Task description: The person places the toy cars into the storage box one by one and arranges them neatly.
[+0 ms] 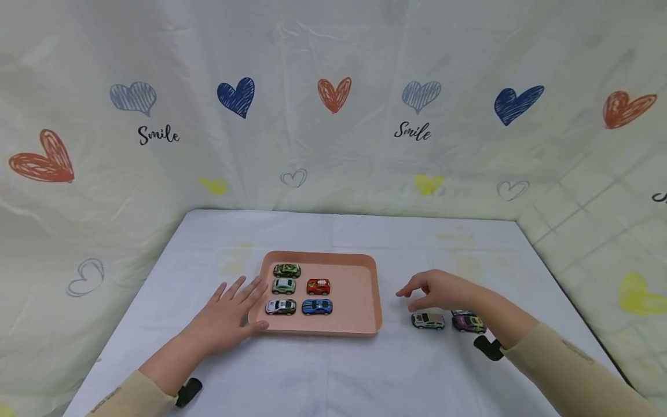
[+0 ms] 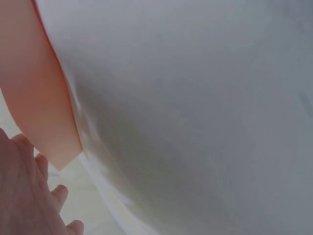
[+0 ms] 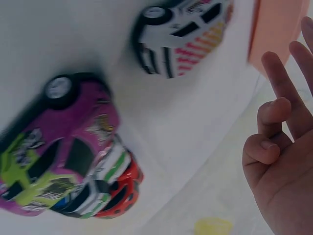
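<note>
A pink tray [image 1: 365, 289] sits in the middle of the table [image 1: 333, 370], slightly toward the near edge. The left hand [image 1: 229, 315] lies flat on the cloth with fingers spread and straight, its fingertips touching the tray's near left corner; it holds nothing. Five toy cars stand in the left half of the tray: a camouflage car [image 1: 287, 270] at the back, a pale green car [image 1: 283, 285] behind a white car [image 1: 281, 306], and a red car [image 1: 318, 286] behind a blue car [image 1: 316, 306]. The right half of the tray floor is bare.

The right hand [image 1: 440, 291] hovers right of the tray, fingers loosely curled and apart, gripping nothing. Just below it on the cloth stands a white striped car [image 1: 428, 319], with a purple car [image 1: 469, 322] just to its right. The right wrist view shows a third car, red and white [image 3: 110, 188], tight behind the purple one. A strip of bare cloth separates these cars from the tray's right rim.

The table carries a white cloth with faint yellowish stains toward its far edge. Wide bare stretches run along the far edge and the near edge. A pale curtain [image 1: 333, 116] printed with hearts and the word "Smile" closes off the back and both sides.
</note>
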Demonstrator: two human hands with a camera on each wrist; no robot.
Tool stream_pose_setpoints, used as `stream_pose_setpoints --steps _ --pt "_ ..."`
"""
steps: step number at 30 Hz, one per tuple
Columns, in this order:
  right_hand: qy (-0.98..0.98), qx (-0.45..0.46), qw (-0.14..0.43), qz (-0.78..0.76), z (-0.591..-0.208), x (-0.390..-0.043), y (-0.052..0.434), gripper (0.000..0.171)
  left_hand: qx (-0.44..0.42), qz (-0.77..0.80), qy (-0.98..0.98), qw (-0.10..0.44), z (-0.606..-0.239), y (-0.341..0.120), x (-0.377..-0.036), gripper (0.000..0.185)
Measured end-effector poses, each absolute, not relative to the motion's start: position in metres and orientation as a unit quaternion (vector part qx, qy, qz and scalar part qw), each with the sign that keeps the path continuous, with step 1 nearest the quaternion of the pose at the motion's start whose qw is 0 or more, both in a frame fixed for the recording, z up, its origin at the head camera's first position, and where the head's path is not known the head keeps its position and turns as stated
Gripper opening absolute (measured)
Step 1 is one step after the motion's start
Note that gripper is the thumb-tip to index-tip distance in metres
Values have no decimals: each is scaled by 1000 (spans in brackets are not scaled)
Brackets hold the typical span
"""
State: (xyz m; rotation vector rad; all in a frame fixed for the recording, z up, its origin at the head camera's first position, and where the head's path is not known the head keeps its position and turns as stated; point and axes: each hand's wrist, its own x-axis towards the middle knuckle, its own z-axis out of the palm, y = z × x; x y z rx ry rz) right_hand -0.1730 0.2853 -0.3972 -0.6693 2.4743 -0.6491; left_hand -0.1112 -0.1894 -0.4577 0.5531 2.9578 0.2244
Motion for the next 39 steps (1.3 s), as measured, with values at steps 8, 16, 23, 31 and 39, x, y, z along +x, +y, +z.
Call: stream_pose_setpoints --steps 8,16,23,31,39 --pt "917 -229 263 -194 -407 -162 300 31 184 73 978 64 -457 -189 -112 84" --pt "921 -236 252 -180 -414 -150 319 33 188 63 978 66 -452 -185 -113 85" --pt "931 -242 227 -151 -419 -152 323 34 186 61 978 68 -450 -184 -113 85" --pt "938 -215 233 -142 -421 -154 319 32 183 63 979 61 -458 -185 -111 85" --pt "923 -222 256 -183 -420 -159 318 31 189 69 978 54 -458 -186 -114 85"
